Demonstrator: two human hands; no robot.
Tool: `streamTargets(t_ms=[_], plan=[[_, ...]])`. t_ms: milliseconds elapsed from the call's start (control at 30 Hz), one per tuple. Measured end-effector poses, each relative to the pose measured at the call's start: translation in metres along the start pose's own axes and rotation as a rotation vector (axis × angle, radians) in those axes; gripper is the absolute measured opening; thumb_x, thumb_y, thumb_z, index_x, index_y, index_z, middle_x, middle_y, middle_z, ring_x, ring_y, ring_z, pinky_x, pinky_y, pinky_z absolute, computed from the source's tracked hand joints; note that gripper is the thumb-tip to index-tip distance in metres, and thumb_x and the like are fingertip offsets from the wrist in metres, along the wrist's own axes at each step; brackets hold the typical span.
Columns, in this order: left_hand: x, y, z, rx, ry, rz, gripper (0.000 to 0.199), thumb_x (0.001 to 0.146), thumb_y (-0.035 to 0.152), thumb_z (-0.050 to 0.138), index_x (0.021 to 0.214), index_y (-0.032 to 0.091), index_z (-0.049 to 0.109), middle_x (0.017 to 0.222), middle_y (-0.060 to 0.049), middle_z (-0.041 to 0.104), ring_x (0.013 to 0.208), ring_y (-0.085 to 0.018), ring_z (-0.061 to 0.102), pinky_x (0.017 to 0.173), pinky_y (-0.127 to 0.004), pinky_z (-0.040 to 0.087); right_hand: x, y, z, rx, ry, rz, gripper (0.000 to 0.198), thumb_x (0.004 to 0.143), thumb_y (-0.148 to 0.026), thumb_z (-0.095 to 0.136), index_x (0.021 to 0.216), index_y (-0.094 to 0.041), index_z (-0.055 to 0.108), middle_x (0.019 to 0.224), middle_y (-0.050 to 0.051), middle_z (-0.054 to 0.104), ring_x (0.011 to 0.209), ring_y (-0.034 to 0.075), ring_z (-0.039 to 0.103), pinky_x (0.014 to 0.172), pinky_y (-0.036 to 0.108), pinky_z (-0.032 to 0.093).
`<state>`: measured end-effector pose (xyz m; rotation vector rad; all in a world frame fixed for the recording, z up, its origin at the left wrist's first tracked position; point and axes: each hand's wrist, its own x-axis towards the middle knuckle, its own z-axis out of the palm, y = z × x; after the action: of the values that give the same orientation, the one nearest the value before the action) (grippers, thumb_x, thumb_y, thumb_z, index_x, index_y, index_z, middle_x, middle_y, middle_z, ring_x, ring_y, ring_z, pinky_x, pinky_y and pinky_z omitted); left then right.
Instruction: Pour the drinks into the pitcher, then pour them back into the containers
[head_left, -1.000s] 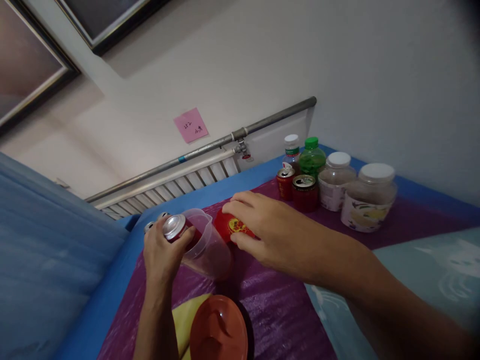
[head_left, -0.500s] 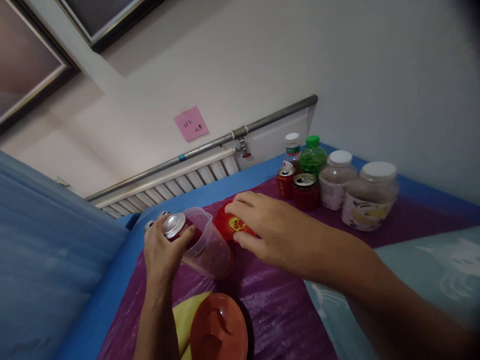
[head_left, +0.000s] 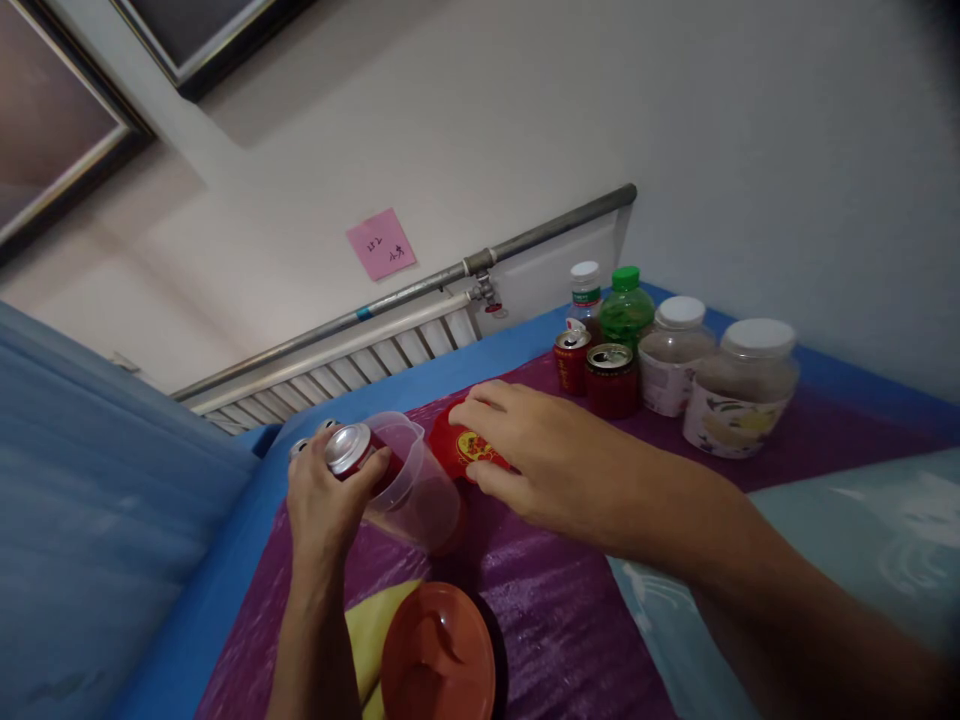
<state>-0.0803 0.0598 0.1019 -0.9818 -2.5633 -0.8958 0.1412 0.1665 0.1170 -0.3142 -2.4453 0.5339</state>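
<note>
My left hand (head_left: pixel 326 495) is closed around a red drink can (head_left: pixel 381 468) with a silver end. The can is tilted, its end turned up towards me, and lies right against the rim of a clear plastic pitcher (head_left: pixel 427 505). Whether any of it reaches inside I cannot tell. To the right of the pitcher my right hand (head_left: pixel 517 450) is curled, palm down, over a red item with a gold emblem (head_left: pixel 472 447). Thumb and fingers grip its right part and hide it. An orange-red bowl or dish (head_left: pixel 480 665) sits nearer me on yellow cloth (head_left: pixel 367 630).
Two red cans (head_left: pixel 613 385) stand at the back right, beside a green-capped bottle (head_left: pixel 628 305), a white-capped bottle (head_left: pixel 585 285) and two white-lidded jars (head_left: pixel 742 385). More can tops (head_left: pixel 298 447) show behind my left hand. A radiator (head_left: pixel 390 360) and pipe line the wall.
Both hands keep almost the same pose and place. The view has shifted very slightly; nothing has been taken up or let go.
</note>
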Motion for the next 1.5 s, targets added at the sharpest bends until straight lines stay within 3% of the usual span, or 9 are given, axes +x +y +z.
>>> streamTargets(t_ms=[900, 1500], plan=[[0.0002, 0.0003, 0.0011, -0.005, 0.013, -0.004, 0.072, 0.062, 0.058, 0.062, 0.12, 0.015, 0.063, 0.12, -0.015, 0.066, 0.118, -0.036, 0.056, 0.101, -0.047, 0.043, -0.0026, 0.0037, 0.0034, -0.066, -0.079, 0.043, 0.009, 0.09, -0.011, 0.052, 0.093, -0.016, 0.059, 0.096, 0.006, 0.059, 0.086, 0.019, 0.056, 0.074, 0.032, 0.039], [0.0006, -0.0013, 0.0028, 0.002, 0.007, 0.002, 0.076, 0.063, 0.059, 0.062, 0.123, 0.012, 0.061, 0.121, -0.018, 0.064, 0.118, -0.036, 0.056, 0.102, -0.049, 0.042, -0.0021, 0.0036, 0.0026, -0.064, -0.055, 0.021, 0.009, 0.09, -0.011, 0.054, 0.093, -0.017, 0.06, 0.094, 0.006, 0.062, 0.083, 0.018, 0.055, 0.073, 0.03, 0.041]])
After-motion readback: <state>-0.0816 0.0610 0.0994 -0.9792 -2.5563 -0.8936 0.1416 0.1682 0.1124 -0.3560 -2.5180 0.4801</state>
